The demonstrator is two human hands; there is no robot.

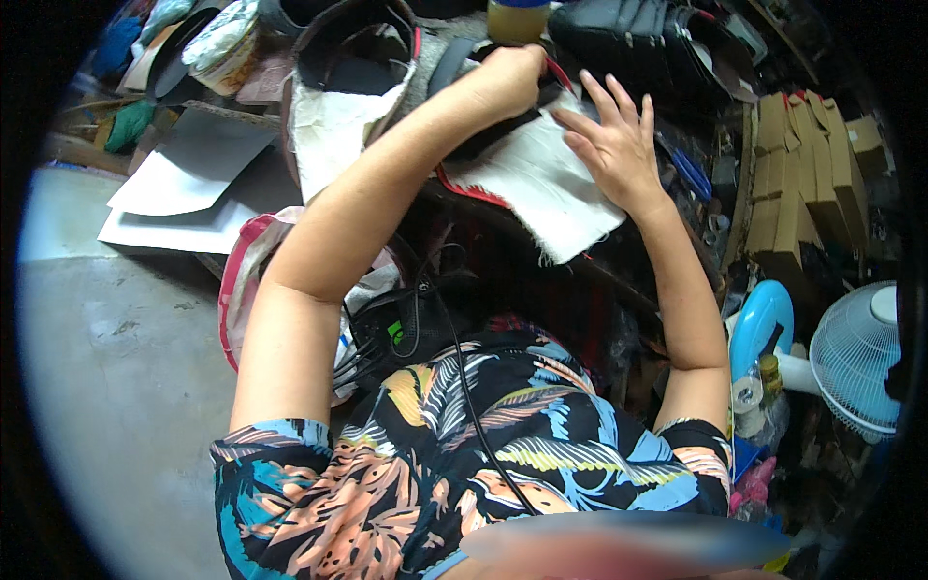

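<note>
Treat the white cloth [532, 174] as likely light, soft, fray-prone; hold by its red edge [474, 191]. Cannot tell grip of left hand [515, 77]; see right hand [621, 153] spread.

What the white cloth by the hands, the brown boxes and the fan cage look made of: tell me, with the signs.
White cloth: probably woven cotton or canvas, matte; its lower edge frays into loose threads.
Brown boxes: most likely cardboard, dull and uncoated-looking, with straight, folded edges.
Fan cage: thin white bars, perhaps coated wire or plastic; the look leaves it open.
</note>
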